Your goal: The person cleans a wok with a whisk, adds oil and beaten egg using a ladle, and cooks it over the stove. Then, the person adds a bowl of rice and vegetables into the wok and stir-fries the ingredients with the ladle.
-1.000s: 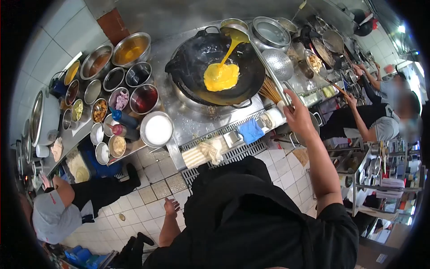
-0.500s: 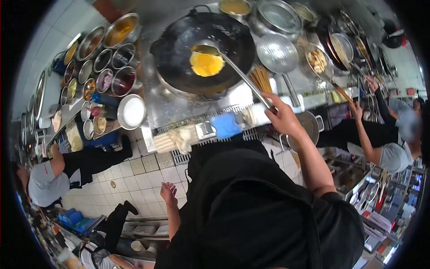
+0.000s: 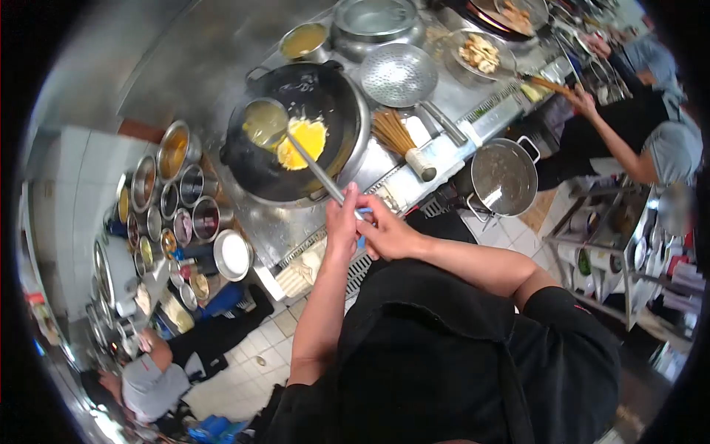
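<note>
A ladle (image 3: pixel 314 167) reaches from my hands over the black wok (image 3: pixel 244 166), with cloudy liquid in its bowl. Beside the bowl, a yellow egg sheet (image 3: pixel 305 143) lies in the wok. My left hand (image 3: pixel 342 226) is closed around the ladle's handle. My right hand (image 3: pixel 388 231) meets it at the handle's end, fingers curled; its exact grip is partly hidden. Bits of blue cloth (image 3: pixel 361 243) show between and below my hands; whether a hand touches the cloth I cannot tell.
A strainer (image 3: pixel 399 75), a bamboo brush (image 3: pixel 399 140) and a bowl of yellowish liquid (image 3: pixel 303 42) sit right of and behind the wok. Ingredient bowls (image 3: pixel 205 218) crowd the left. A large pot (image 3: pixel 504 177) stands at right. Co-workers (image 3: pixel 629 140) are on both sides.
My left hand has come up from my side onto the ladle's handle. The ladle's bowl has shifted off the egg and now holds liquid. The view has turned.
</note>
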The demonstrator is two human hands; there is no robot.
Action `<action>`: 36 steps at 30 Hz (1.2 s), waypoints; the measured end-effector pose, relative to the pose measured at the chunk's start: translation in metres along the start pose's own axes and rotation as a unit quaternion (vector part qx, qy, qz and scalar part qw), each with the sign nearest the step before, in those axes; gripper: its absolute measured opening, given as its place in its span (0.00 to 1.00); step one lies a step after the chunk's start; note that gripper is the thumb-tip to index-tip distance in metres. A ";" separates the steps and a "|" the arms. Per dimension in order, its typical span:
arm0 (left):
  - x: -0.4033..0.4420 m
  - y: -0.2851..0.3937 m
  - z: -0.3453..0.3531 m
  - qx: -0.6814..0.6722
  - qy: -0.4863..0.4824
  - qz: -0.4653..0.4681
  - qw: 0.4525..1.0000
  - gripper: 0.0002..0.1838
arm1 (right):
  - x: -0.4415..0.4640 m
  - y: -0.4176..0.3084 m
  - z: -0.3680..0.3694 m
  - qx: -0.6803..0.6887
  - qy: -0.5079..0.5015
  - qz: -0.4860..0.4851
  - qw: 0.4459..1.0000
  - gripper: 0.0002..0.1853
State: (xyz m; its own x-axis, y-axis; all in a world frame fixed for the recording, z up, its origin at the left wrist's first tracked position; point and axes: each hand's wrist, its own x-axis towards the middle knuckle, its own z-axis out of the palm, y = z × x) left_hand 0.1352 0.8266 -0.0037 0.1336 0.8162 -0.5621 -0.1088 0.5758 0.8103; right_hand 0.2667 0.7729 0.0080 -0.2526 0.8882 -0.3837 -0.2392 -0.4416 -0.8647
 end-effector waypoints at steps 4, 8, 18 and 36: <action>0.029 -0.016 0.004 -0.059 0.039 0.052 0.996 0.09 | -0.004 0.052 -0.073 0.146 -0.058 0.014 0.987 0.23; 0.011 0.007 -0.016 0.021 0.095 0.026 0.995 0.08 | 0.012 0.184 -0.164 0.078 0.166 0.228 0.956 0.13; -0.003 0.036 -0.014 0.015 0.048 0.000 0.999 0.12 | 0.128 0.299 -0.163 0.294 0.492 0.109 0.812 0.24; 0.006 0.049 0.035 0.055 0.073 -0.045 0.995 0.15 | 0.116 0.334 -0.144 0.077 0.509 0.147 0.844 0.21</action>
State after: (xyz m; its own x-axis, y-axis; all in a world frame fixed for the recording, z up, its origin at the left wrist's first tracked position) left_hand 0.1653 0.8575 0.0383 -0.0074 0.7642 -0.6449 0.0065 0.6450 0.7642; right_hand 0.2925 0.7464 -0.3716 0.5965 0.3508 -0.7219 -0.4461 -0.6028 -0.6615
